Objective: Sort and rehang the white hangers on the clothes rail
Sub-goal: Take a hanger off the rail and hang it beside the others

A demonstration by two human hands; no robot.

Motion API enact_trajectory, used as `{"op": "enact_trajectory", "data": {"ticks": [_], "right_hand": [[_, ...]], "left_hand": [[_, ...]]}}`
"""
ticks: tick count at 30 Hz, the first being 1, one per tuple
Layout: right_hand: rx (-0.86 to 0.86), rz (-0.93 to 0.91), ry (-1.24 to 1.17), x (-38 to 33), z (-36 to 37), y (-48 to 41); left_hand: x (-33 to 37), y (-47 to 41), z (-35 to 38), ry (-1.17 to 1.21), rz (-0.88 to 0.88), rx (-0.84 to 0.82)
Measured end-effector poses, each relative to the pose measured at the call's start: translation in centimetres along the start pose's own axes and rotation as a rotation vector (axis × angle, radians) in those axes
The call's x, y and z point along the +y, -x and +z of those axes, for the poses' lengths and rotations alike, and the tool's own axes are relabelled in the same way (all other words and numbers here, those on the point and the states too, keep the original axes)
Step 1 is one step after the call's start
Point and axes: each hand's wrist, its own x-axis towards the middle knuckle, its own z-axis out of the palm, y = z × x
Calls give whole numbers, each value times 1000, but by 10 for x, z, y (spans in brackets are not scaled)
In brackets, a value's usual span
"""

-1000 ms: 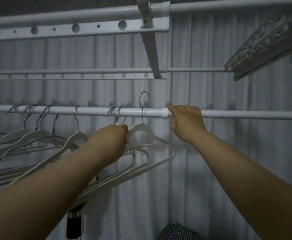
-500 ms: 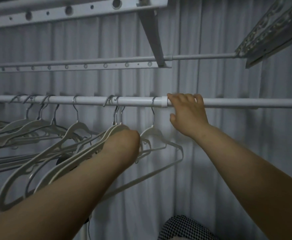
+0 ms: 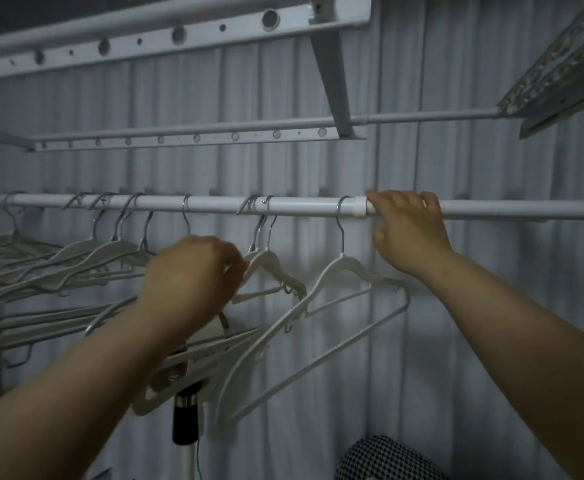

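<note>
A white clothes rail [image 3: 214, 204] runs across the view at mid height. Several white hangers [image 3: 76, 254] with metal hooks hang on its left half. One white hanger [image 3: 344, 268] hangs alone by the rail's white joint collar, next to my right hand. My left hand [image 3: 193, 275] grips the shoulder of a pair of white hangers [image 3: 270, 263] that hook on the rail near the middle. My right hand [image 3: 406, 230] holds the rail just right of the collar, fingers curled over its top.
A grey pleated curtain [image 3: 491, 341] fills the background. Above are two perforated white bars [image 3: 179, 136] and a bracket [image 3: 332, 64]. A patterned frame [image 3: 560, 64] juts in at the top right. A black-and-white pole [image 3: 186, 424] stands below the hangers, a checked cloth [image 3: 384, 459] at the bottom.
The lone hanger, lifted above the rail a second ago, now hangs on it by the collar. My left hand has let it go and moved left onto the pair of hangers.
</note>
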Motion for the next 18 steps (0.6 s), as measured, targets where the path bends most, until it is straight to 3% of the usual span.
{"op": "enact_trajectory", "data": {"ticks": [4, 11, 18], "right_hand": [[78, 103, -110, -16, -3, -6], [-14, -6, -38, -63, 6, -17], [-38, 8, 40, -65, 13, -23]], "left_hand": [[-23, 16, 2, -18, -50, -95], [-34, 28, 11, -211, -7, -258], [-53, 31, 19, -267, 39, -162]]}}
